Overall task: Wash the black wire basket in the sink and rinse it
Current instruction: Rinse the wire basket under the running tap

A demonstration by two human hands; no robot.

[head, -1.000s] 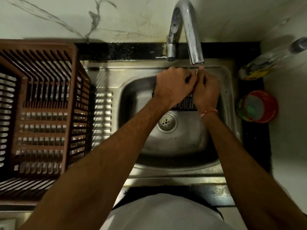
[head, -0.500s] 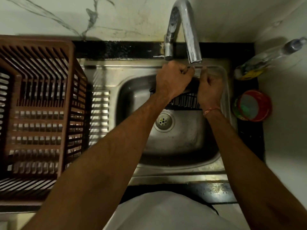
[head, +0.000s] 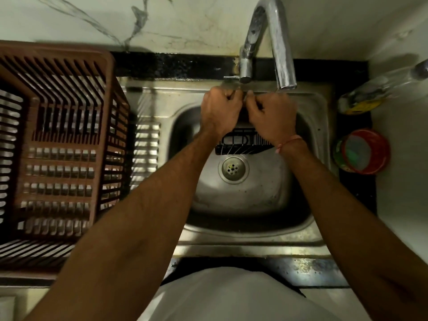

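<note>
Head view, upper centre: my left hand (head: pixel 220 110) and right hand (head: pixel 272 118) pinch the black wire basket (head: pixel 240 141) over the steel sink (head: pixel 245 239); wet wires could slip.

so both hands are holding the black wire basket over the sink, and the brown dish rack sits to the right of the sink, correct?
Not quite: the head view shows the brown dish rack left of the sink, not right. Both the left hand and right hand do hold the black wire basket over it.

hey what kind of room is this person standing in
Most likely a home kitchen, at the washing-up spot: a steel sink with a curved tap, a brown plastic dish rack beside it, and both hands holding a black wire basket over the basin.
</note>
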